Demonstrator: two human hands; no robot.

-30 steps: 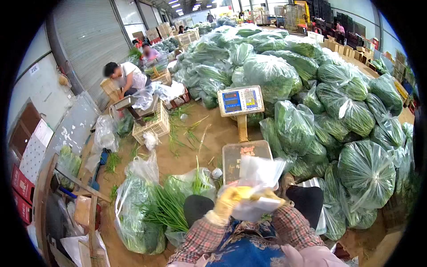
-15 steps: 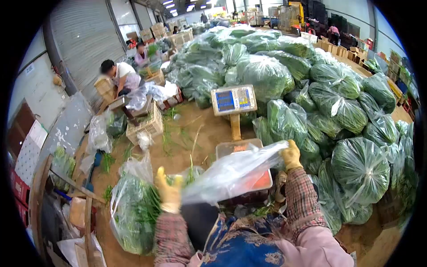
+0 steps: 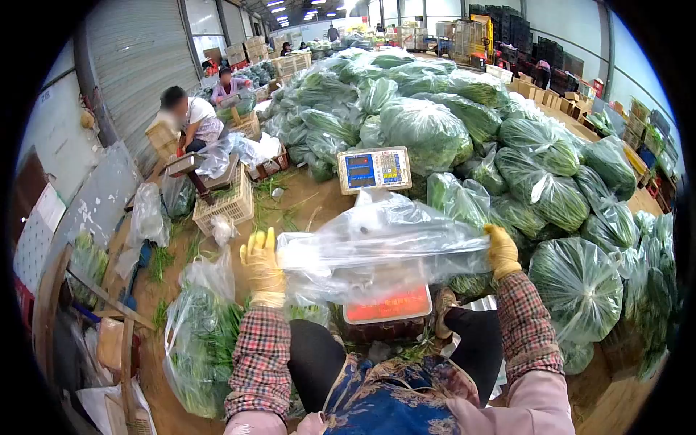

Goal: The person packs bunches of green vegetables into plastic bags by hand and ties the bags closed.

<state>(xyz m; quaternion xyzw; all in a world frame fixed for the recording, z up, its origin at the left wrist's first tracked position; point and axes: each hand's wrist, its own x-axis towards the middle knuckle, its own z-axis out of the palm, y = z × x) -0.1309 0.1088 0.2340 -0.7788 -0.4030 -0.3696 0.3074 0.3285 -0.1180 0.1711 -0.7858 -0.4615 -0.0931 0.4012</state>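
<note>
A clear plastic bag (image 3: 384, 250) stretches sideways in front of me, above the red pan of a weighing scale (image 3: 388, 304). My right hand (image 3: 502, 252), in a yellow glove, is closed on the bag's right end. At the other end, my left hand (image 3: 263, 264), gloved too, is raised with its fingers extended and apart. The bag's left edge lies right beside that palm; whether it touches is hard to make out. Behind the bag rises the scale's display (image 3: 374, 170). A filled bag of green vegetables (image 3: 201, 348) stands on the floor below my left hand.
A large heap of bagged greens (image 3: 428, 130) fills the middle and right. At the left, a person (image 3: 196, 123) sits beside a plastic crate (image 3: 226, 203); another person (image 3: 230, 85) is farther back. A wooden frame (image 3: 109, 290) stands at lower left.
The plastic bag has gone from a slanted, bunched shape to a wide level spread. My right hand has moved slightly right, and my left hand has risen a little.
</note>
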